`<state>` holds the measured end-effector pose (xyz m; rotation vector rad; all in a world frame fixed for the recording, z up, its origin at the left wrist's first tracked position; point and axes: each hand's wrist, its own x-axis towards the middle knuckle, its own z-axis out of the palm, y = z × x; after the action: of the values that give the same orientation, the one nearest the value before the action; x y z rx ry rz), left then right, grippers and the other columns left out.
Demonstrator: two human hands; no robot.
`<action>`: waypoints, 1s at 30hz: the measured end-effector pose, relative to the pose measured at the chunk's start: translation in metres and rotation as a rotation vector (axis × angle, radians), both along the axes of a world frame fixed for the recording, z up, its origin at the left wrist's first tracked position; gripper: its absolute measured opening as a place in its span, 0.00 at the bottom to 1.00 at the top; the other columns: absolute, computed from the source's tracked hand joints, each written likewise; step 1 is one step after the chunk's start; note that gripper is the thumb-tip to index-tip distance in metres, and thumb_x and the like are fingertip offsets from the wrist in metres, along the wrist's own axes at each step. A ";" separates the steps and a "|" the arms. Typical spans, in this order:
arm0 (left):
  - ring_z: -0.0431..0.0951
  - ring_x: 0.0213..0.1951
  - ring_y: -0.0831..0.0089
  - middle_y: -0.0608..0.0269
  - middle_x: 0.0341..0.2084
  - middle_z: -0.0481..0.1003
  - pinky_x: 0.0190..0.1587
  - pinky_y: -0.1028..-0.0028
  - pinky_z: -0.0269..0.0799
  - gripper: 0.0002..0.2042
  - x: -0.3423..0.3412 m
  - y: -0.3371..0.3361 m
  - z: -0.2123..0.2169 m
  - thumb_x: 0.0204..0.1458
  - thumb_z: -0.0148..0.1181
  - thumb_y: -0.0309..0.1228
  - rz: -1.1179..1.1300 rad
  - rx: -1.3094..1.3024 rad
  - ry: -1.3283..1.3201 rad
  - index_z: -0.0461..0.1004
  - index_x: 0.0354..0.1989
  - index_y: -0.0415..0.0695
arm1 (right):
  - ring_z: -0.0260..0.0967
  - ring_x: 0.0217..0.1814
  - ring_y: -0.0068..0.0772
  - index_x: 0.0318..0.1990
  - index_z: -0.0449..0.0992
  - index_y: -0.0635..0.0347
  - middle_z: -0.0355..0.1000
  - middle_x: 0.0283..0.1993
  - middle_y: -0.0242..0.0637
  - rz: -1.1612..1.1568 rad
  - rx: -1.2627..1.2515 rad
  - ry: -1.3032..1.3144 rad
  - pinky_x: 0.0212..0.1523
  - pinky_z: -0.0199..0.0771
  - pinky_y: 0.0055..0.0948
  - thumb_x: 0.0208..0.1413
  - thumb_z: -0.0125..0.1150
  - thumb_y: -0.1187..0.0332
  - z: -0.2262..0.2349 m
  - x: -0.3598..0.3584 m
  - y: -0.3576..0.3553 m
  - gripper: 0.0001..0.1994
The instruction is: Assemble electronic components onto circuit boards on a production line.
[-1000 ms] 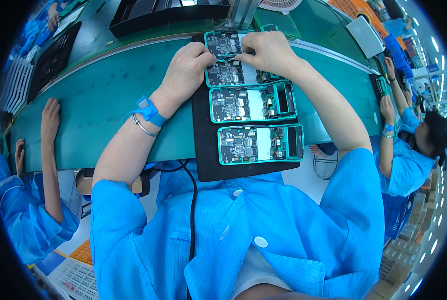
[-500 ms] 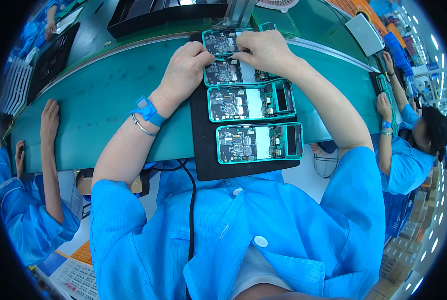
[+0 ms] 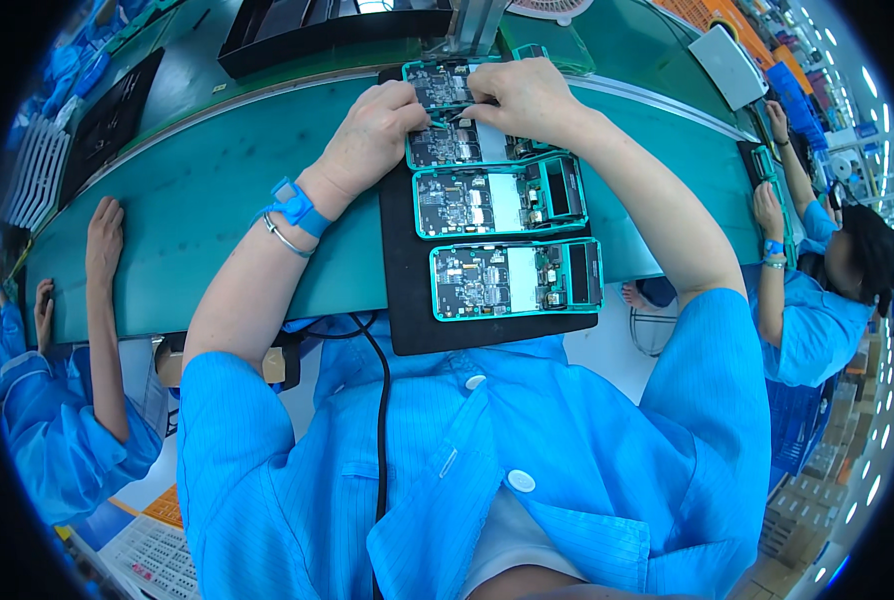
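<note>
four open teal-cased devices lie in a column on a black mat (image 3: 412, 315), which rests on the green table (image 3: 237, 225); each shows a dark circuit board and a pale panel. the left hand (image 3: 375, 132) and the right hand (image 3: 527, 98) meet over the two farthest ones, the top device (image 3: 442, 85) and the second device (image 3: 455, 150), left fingers at their left side, right fingers over the middle. the fingers of both hands are drawn together as if pinching, but the spot is small and partly covered, so i cannot tell what, if anything, they grip. the third device (image 3: 507, 203) and the nearest device (image 3: 517, 280) lie nearer the body, untouched. a blue strap (image 3: 297, 205) circles the left wrist, beside a metal bracelet (image 3: 285, 238).
</note>
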<state>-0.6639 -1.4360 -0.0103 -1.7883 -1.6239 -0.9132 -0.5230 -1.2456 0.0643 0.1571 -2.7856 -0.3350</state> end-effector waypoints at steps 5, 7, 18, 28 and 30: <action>0.75 0.36 0.59 0.57 0.31 0.72 0.39 0.64 0.74 0.05 -0.001 -0.001 0.004 0.46 0.64 0.19 -0.052 -0.024 -0.001 0.79 0.31 0.40 | 0.75 0.31 0.41 0.31 0.75 0.56 0.75 0.29 0.34 0.022 -0.009 0.026 0.31 0.72 0.38 0.54 0.67 0.55 0.001 0.002 0.001 0.14; 0.77 0.35 0.61 0.57 0.31 0.73 0.38 0.66 0.75 0.03 0.008 -0.009 0.002 0.49 0.65 0.19 -0.021 -0.009 -0.066 0.79 0.31 0.39 | 0.75 0.31 0.41 0.30 0.75 0.56 0.75 0.29 0.34 0.042 -0.054 0.072 0.31 0.72 0.38 0.54 0.68 0.55 0.001 0.011 0.000 0.15; 0.77 0.34 0.61 0.59 0.29 0.73 0.36 0.65 0.75 0.04 0.063 -0.038 -0.011 0.47 0.66 0.19 -0.009 0.056 -0.281 0.79 0.31 0.40 | 0.75 0.30 0.40 0.28 0.76 0.59 0.74 0.28 0.36 0.016 -0.143 -0.029 0.30 0.72 0.36 0.52 0.69 0.58 0.004 0.064 -0.032 0.14; 0.76 0.37 0.61 0.59 0.31 0.74 0.40 0.65 0.74 0.07 0.066 -0.041 -0.014 0.43 0.62 0.17 0.022 0.033 -0.151 0.79 0.31 0.40 | 0.75 0.30 0.40 0.28 0.76 0.57 0.74 0.29 0.35 -0.029 -0.109 -0.042 0.30 0.71 0.38 0.55 0.67 0.56 -0.006 0.062 -0.036 0.15; 0.76 0.37 0.61 0.59 0.31 0.74 0.40 0.65 0.74 0.07 0.066 -0.041 -0.014 0.43 0.62 0.17 0.027 0.028 -0.138 0.79 0.31 0.41 | 0.76 0.30 0.39 0.29 0.76 0.57 0.75 0.29 0.34 -0.038 -0.078 -0.059 0.29 0.71 0.37 0.55 0.67 0.56 -0.005 0.062 -0.038 0.14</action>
<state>-0.5979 -1.4774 -0.0240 -1.7140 -1.7066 -1.0617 -0.4611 -1.2838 0.0590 0.0970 -2.8582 -0.2338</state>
